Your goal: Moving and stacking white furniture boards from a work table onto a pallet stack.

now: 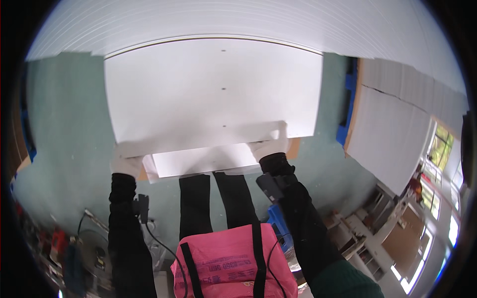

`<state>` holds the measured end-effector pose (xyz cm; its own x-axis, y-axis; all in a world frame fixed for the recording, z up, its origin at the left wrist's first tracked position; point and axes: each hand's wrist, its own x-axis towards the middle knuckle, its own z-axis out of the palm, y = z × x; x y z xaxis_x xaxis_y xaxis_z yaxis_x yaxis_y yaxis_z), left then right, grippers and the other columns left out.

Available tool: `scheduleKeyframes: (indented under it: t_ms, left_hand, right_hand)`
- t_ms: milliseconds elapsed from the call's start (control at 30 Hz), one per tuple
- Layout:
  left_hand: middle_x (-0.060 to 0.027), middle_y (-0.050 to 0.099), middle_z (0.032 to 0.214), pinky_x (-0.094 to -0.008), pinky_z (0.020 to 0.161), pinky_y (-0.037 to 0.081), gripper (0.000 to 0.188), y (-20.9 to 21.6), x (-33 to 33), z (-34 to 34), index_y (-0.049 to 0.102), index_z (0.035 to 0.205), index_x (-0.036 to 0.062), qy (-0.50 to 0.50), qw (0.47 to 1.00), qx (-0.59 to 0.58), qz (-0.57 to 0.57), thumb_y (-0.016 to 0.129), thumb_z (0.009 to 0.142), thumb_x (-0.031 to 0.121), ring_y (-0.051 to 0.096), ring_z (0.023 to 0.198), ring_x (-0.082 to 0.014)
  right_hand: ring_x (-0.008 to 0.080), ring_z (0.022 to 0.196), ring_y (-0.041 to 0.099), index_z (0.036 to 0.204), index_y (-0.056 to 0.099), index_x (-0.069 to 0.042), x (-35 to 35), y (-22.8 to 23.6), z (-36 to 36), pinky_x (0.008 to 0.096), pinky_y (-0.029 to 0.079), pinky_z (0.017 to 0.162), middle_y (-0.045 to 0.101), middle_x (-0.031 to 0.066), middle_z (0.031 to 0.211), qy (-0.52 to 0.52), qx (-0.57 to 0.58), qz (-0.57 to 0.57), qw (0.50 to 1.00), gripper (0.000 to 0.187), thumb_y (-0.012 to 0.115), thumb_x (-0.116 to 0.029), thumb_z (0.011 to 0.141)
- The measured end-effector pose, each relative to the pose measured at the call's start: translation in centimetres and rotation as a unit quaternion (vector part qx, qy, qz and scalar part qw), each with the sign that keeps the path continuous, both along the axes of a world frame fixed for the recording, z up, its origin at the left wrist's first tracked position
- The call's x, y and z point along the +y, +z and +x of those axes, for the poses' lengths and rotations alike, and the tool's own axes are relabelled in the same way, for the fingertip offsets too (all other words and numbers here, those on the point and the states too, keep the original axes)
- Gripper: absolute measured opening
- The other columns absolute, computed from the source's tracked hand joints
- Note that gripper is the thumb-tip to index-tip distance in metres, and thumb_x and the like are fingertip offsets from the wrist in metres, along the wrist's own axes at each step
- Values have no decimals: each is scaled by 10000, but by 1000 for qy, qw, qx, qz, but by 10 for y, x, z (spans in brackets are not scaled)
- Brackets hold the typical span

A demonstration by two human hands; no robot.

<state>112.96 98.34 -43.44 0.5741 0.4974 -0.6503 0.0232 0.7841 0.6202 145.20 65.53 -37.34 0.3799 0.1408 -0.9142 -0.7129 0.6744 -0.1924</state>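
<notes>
A large white panel (213,94) with a row of three small dark marks or holes lies in front of me, its near edge tilted in the picture. At its near left corner, my left hand (128,163) in a white glove is closed around the edge. My right hand (272,147), also white-gloved, grips the same edge toward the right, its fingers partly blending into the white surface. Under that edge shows another white board (203,163), with brown cardboard (294,148) peeking out beside my right hand.
Stacked white sheets (238,20) rise at the far side. More white boards (387,124) stand on a blue pallet (349,102) at the right. Green floor (69,114) surrounds the panel. Behind me are a blue plastic object (279,223) and cluttered equipment (74,258).
</notes>
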Motion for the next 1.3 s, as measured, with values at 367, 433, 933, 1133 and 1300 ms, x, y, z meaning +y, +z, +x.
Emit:
scheduleKeyframes:
  t_ms: [367, 433, 933, 1133, 1300]
  left_hand:
    - [-88, 545, 1236, -323, 956, 410, 633, 13, 53, 109, 469, 1299, 18, -158, 930, 299, 146, 442, 921, 525, 540, 1099, -209]
    - [-109, 548, 1228, -327, 934, 427, 640, 13, 68, 110, 471, 1290, 1, -229, 870, 338, 276, 439, 923, 524, 542, 1097, -212]
    - [-108, 523, 1289, -365, 951, 431, 724, 22, 81, 137, 439, 1331, 5, -99, 913, 358, 171, 441, 898, 585, 528, 1135, -250]
    - [-103, 488, 1330, -366, 976, 412, 747, 21, 47, 162, 425, 1347, 22, -141, 883, 412, 173, 429, 889, 613, 503, 1169, -242]
    - [-90, 490, 1311, -384, 970, 413, 712, 35, 48, 164, 404, 1358, 47, -123, 940, 301, 104, 414, 904, 595, 497, 1162, -253]
  right_hand:
    - [321, 1022, 605, 1197, 556, -30, -126, 8, 143, 344, 466, 882, 621, 194, 1124, 414, -330, -608, 592, 519, 589, -404, 839]
    - [333, 1027, 599, 1147, 590, -27, -111, 7, 167, 368, 462, 883, 636, 193, 1077, 570, -289, -528, 559, 581, 543, -505, 819]
    - [358, 977, 597, 1109, 619, -165, -97, -12, 186, 431, 468, 847, 636, 154, 1073, 633, -233, -496, 547, 440, 459, -487, 856]
    - [342, 937, 624, 1102, 605, -57, -130, -29, 196, 381, 492, 802, 627, 199, 1071, 675, -314, -479, 465, 450, 482, -418, 863]
    - [347, 933, 617, 1054, 612, -44, -107, -8, 188, 392, 478, 816, 643, 196, 1012, 616, -209, -527, 547, 550, 464, -535, 855]
